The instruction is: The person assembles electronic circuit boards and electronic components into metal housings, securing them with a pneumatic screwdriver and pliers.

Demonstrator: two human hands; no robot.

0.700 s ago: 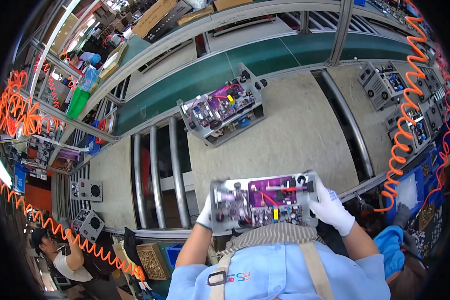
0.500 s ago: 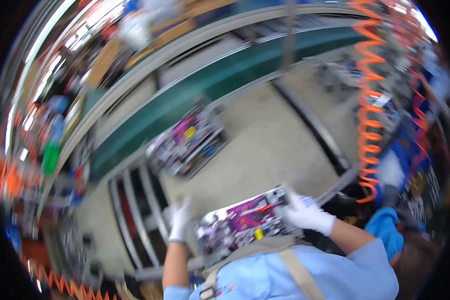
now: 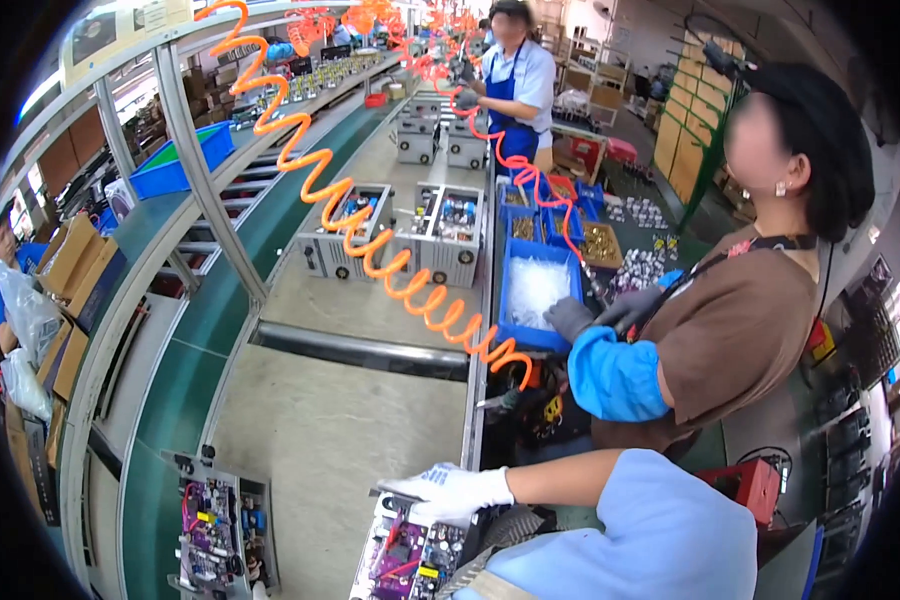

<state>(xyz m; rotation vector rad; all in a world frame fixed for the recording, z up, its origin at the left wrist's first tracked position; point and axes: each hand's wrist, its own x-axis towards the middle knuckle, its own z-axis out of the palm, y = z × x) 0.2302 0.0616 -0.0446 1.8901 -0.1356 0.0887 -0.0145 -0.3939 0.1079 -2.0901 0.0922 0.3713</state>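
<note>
My right hand [image 3: 452, 490], in a white glove, reaches in from the lower right. Its fingers are closed over the far end of an open metal chassis [image 3: 385, 545] at the lower edge. A purple circuit board [image 3: 400, 550] with red wires and a yellow part lies inside this chassis. My left hand is out of view. To the left, a second open chassis [image 3: 225, 530] with a similar purple board and blue parts sits apart from my right hand.
Across the line hangs an orange coiled hose [image 3: 370, 255]. Metal-cased units [image 3: 435, 250] stand farther along the bench. At right, a co-worker [image 3: 740, 310] in blue sleeves works beside a blue bin [image 3: 540, 290] of clear pieces. Another person [image 3: 515, 85] stands beyond. A dark roller bar [image 3: 360, 350] crosses the bench.
My view has swung to the right, bringing the co-workers and far bench into sight. My left hand has dropped out of the picture. My right hand is still at the chassis end.
</note>
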